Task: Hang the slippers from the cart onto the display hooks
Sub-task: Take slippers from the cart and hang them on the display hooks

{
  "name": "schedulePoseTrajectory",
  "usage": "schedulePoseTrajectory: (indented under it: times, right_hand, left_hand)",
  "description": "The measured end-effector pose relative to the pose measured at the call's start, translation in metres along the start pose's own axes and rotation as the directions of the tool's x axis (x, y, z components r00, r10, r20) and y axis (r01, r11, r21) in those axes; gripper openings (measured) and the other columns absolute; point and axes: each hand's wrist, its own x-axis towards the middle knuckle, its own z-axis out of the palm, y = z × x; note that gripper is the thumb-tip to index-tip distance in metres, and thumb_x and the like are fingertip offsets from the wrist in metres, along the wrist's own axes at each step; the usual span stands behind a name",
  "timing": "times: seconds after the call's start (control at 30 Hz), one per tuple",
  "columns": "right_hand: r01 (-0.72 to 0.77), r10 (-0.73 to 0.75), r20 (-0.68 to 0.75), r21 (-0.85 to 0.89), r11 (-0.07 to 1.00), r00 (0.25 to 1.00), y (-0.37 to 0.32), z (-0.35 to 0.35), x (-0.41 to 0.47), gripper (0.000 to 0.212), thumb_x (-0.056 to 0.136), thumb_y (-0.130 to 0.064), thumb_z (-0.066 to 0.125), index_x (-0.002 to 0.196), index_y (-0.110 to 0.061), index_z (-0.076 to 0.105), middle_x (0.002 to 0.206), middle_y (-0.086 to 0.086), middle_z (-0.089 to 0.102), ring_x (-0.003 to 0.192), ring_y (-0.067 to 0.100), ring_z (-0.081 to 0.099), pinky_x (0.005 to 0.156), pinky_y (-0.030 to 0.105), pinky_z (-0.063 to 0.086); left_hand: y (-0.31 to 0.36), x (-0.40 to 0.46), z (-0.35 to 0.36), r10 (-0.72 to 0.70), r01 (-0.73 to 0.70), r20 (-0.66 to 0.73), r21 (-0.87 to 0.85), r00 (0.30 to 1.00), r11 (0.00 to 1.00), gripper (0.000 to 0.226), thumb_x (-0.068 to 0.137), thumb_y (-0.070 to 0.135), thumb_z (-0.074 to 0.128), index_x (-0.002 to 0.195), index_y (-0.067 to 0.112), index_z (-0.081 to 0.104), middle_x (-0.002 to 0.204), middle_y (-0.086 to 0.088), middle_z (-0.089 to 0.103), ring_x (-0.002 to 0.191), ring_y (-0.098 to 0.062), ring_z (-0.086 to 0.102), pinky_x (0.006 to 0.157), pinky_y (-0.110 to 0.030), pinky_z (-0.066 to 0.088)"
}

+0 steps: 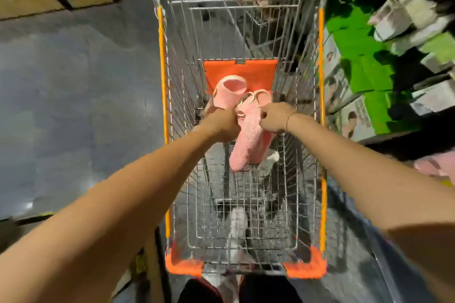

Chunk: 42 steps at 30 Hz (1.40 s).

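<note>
Both my arms reach down into a wire shopping cart with orange trim. My left hand grips a pink slipper that points up and away, its sole edge showing. My right hand grips a second pink slipper whose ribbed sole hangs down toward the cart floor. The two slippers touch between my hands, above the cart's basket. No display hooks are visible.
An orange flap stands at the cart's far end. Shelves with green boxes and pale boxes run along the right. Grey floor lies to the left. Something pink shows at the right edge. My shoes show under the cart.
</note>
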Motion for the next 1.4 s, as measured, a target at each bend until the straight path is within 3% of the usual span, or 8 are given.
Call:
schedulePoseTrajectory:
  times: [0.13, 0.37, 0.53, 0.7, 0.9, 1.07, 1.17, 1.4]
  right_hand:
    - [-0.078, 0.082, -0.020, 0.146, 0.986, 0.996, 0.020, 0.039, 0.056, 0.047, 0.081, -0.042, 0.040, 0.114, -0.015, 0.060, 0.124, 0.017, 0.060, 0.115, 0.036, 0.058, 0.093, 0.037, 0.050]
    - [-0.192, 0.258, -0.170, 0.328, 0.925, 0.951, 0.015, 0.093, 0.121, 0.055, 0.099, -0.046, 0.041, 0.148, -0.023, 0.034, 0.149, 0.016, 0.035, 0.140, 0.041, 0.029, 0.111, 0.052, 0.033]
    - [-0.157, 0.372, -0.280, 0.572, 0.805, 0.885, 0.009, 0.116, 0.154, 0.047, 0.098, -0.042, 0.049, 0.139, -0.021, 0.043, 0.135, 0.017, 0.047, 0.121, 0.042, 0.049, 0.100, 0.049, 0.044]
    - [-0.092, 0.367, -0.361, 0.593, 0.800, 0.858, 0.018, 0.146, 0.155, 0.052, 0.096, -0.028, 0.047, 0.144, -0.032, 0.029, 0.127, 0.020, 0.054, 0.113, 0.044, 0.055, 0.090, 0.053, 0.050]
    - [-0.034, 0.398, -0.411, 0.660, 0.751, 0.820, 0.019, 0.162, 0.157, 0.050, 0.097, -0.036, 0.043, 0.142, -0.042, 0.024, 0.122, 0.012, 0.057, 0.099, 0.042, 0.060, 0.085, 0.057, 0.052]
    - [-0.027, 0.411, -0.352, 0.732, 0.681, 0.841, 0.020, 0.171, 0.153, 0.046, 0.099, -0.023, 0.049, 0.140, -0.037, 0.032, 0.110, 0.013, 0.060, 0.098, 0.038, 0.059, 0.088, 0.054, 0.051]
    - [-0.010, 0.398, -0.327, 0.762, 0.648, 0.857, 0.023, 0.172, 0.146, 0.046, 0.098, -0.023, 0.051, 0.136, -0.041, 0.033, 0.109, 0.011, 0.060, 0.097, 0.035, 0.060, 0.088, 0.054, 0.052]
    - [-0.036, 0.425, -0.225, 0.851, 0.524, 0.877, 0.036, 0.165, 0.122, 0.049, 0.096, -0.011, 0.054, 0.133, -0.039, 0.040, 0.120, 0.013, 0.059, 0.107, 0.036, 0.059, 0.094, 0.050, 0.052]
  left_hand:
    - [-0.025, 0.053, 0.025, 0.001, -0.004, 0.071, 0.032, 0.997, 0.999, 0.029, 0.090, 0.027, 0.055, 0.114, 0.014, 0.066, 0.109, -0.009, 0.070, 0.094, -0.029, 0.067, 0.091, -0.045, 0.058]
    - [-0.043, 0.139, 0.042, 0.110, -0.111, 0.020, 0.036, 0.994, 0.993, 0.032, 0.099, 0.024, 0.050, 0.127, 0.011, 0.060, 0.123, -0.012, 0.066, 0.109, -0.033, 0.062, 0.097, -0.042, 0.051]
    - [-0.052, 0.182, 0.062, 0.237, -0.237, -0.045, 0.013, 0.971, 0.972, 0.054, 0.098, 0.025, 0.047, 0.150, 0.015, 0.034, 0.124, -0.010, 0.065, 0.108, -0.031, 0.063, 0.097, -0.048, 0.051]
    - [-0.040, 0.224, 0.063, 0.491, -0.435, -0.119, 0.320, 0.863, 0.842, 0.045, 0.105, 0.045, 0.037, 0.134, 0.015, 0.052, 0.131, -0.007, 0.058, 0.122, -0.028, 0.052, 0.107, -0.051, 0.032]
    - [-0.024, 0.265, 0.081, 0.452, -0.397, 0.103, 0.671, 0.886, 0.626, 0.061, 0.108, 0.044, 0.027, 0.158, 0.009, 0.017, 0.162, -0.014, 0.026, 0.148, -0.032, 0.025, 0.120, -0.048, 0.014]
    - [-0.017, 0.265, 0.073, 0.503, -0.375, 0.073, 0.759, 0.861, 0.532, 0.055, 0.106, 0.048, 0.038, 0.144, 0.008, 0.042, 0.141, -0.017, 0.048, 0.129, -0.035, 0.045, 0.107, -0.044, 0.032]
    - [-0.017, 0.262, 0.057, 0.542, -0.427, 0.114, 0.756, 0.832, 0.496, 0.032, 0.104, 0.026, 0.049, 0.130, 0.009, 0.059, 0.125, -0.014, 0.061, 0.116, -0.031, 0.057, 0.104, -0.040, 0.035]
    - [-0.040, 0.238, 0.006, 0.530, -0.434, 0.011, 0.590, 0.848, 0.681, 0.018, 0.094, 0.006, 0.055, 0.095, 0.018, 0.069, 0.097, -0.009, 0.070, 0.090, -0.032, 0.065, 0.088, -0.036, 0.045]
